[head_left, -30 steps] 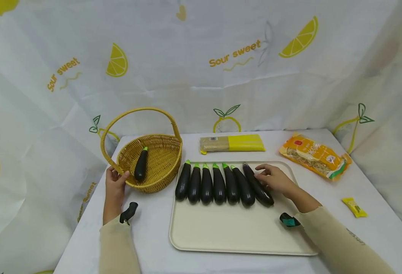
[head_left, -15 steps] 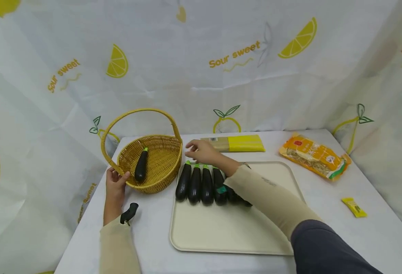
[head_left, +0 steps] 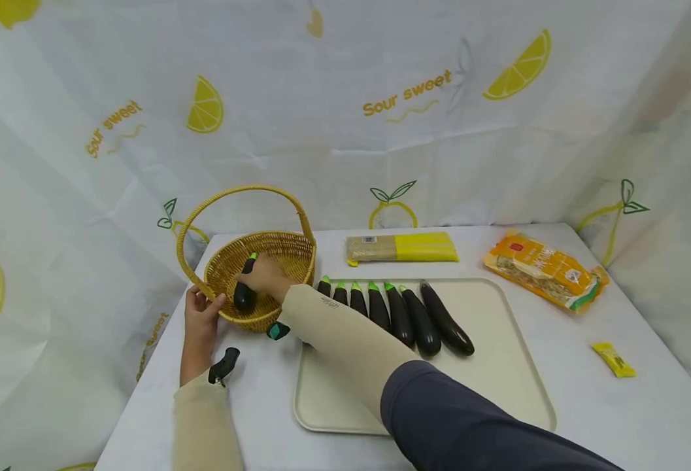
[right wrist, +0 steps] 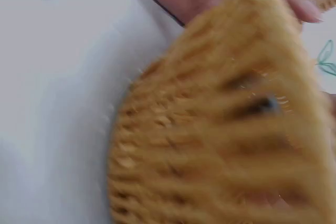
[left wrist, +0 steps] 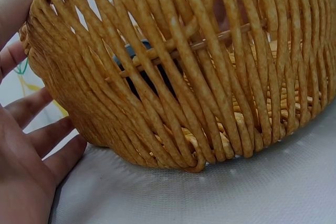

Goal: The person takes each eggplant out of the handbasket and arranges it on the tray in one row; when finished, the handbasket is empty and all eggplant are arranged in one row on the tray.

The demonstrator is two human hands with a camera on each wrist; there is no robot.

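Note:
The yellow wicker basket [head_left: 220, 267] with its arched handle stands at the left of the table. My left hand [head_left: 201, 322] holds its near left rim, thumb on top and the other fingers spread along the outer wall. Inside lies a dark eggplant [head_left: 244, 299] with a green stem end. My right hand [head_left: 267, 276] reaches over the rim and grips that eggplant round its middle, hiding part of it. In the left wrist view the woven wall [left wrist: 199, 66] covers most of the basket's inside; the right wrist view is blurred.
Several eggplants [head_left: 401, 317] lie in a row on a beige tray [head_left: 501, 386], partly under my right forearm. Behind them is a yellow noodle pack [head_left: 424, 247]. An orange food bag [head_left: 548, 269] and a small yellow packet [head_left: 614, 360] lie at the right. A printed curtain hangs behind.
My right hand has left the rightmost eggplant on the tray, swept left over the row and entered the basket, reaching the eggplant there. My left hand keeps its hold on the rim.

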